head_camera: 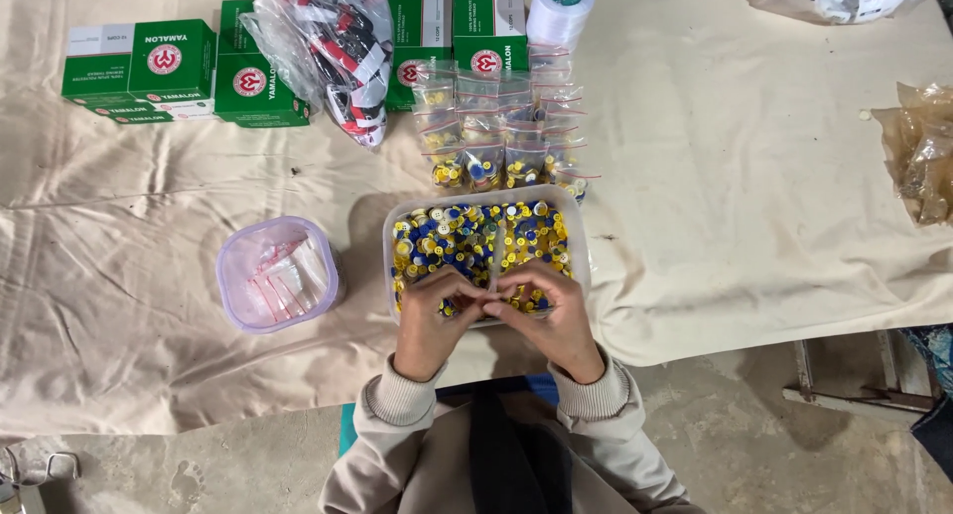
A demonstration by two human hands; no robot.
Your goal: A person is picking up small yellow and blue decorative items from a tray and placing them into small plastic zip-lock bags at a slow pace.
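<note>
Beige sleeves (pixel 402 400) are reaching up at six o'clock; the left hand (pixel 429 316) and right hand (pixel 548 311) are pinching together something too small to make out, over a clear tub (pixel 576 238) of yellow and blue buttons (pixel 467 238). At nine o'clock a lilac tub (pixel 230 276) is holding zip bags. At twelve o'clock, filled zip bags (pixel 501 127) are lying in rows before green boxes (pixel 164 63), partly hidden by a plastic bag (pixel 328 38).

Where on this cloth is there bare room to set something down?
Bare cloth lies right of the button tub, toward the brown bag, and left of the small tub. It is crowded behind, among the little bags and green boxes.
</note>
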